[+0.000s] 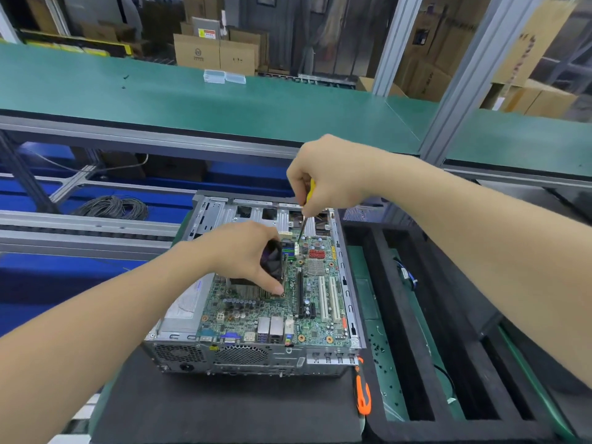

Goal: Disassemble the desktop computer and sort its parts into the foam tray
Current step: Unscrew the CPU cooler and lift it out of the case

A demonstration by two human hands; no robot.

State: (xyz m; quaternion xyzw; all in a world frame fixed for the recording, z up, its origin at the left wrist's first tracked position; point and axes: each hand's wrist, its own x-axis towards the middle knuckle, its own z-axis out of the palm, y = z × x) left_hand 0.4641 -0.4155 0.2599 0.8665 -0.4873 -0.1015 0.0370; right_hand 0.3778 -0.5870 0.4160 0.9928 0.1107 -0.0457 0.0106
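left hand (243,251) grips cooler (272,255), right hand (326,177) grips screwdriver (303,225); black mat (224,408), green shelf (192,104).

Cardboard boxes (216,54) behind green bench (224,104); cable coil (112,208) lower left

The left hand (243,254) covers most of the cooler fan (272,256). The right hand (330,177) hides nearly all the handle of the yellow screwdriver (304,221), and where its tip meets the board is too small to tell. The foam tray (384,283) is cut off at the near edge, the dark specks (381,347) in one slot are too tiny to identify, and the print on the far cardboard boxes (217,54) is blurred.
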